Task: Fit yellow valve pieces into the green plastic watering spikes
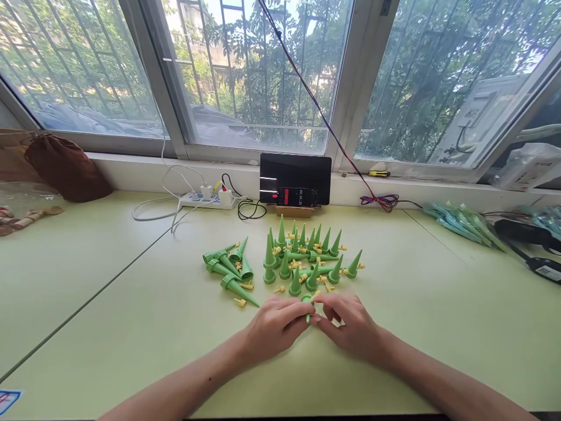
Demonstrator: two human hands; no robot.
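My left hand [280, 323] is closed around a green cone-shaped watering spike [307, 299], its wide end pointing away from me and its tip down towards me. A small yellow valve piece [315, 295] shows at the spike's wide end, between it and the fingers of my right hand [348, 320]. My right hand is closed in a pinch on this yellow piece, its thumb close to the spike's tip. Just beyond my hands, several green spikes [295, 283] stand upright with yellow pieces at their sides. To the left lies a pile of loose green spikes [236, 286] with yellow pieces among them.
A black tablet [295, 169] leans by the window sill, with a phone [298, 197] showing a timer before it. A power strip [208, 200] with cables lies left of them. Brown bag [65, 166] at far left; plastic-wrapped green pieces [464, 225] at right.
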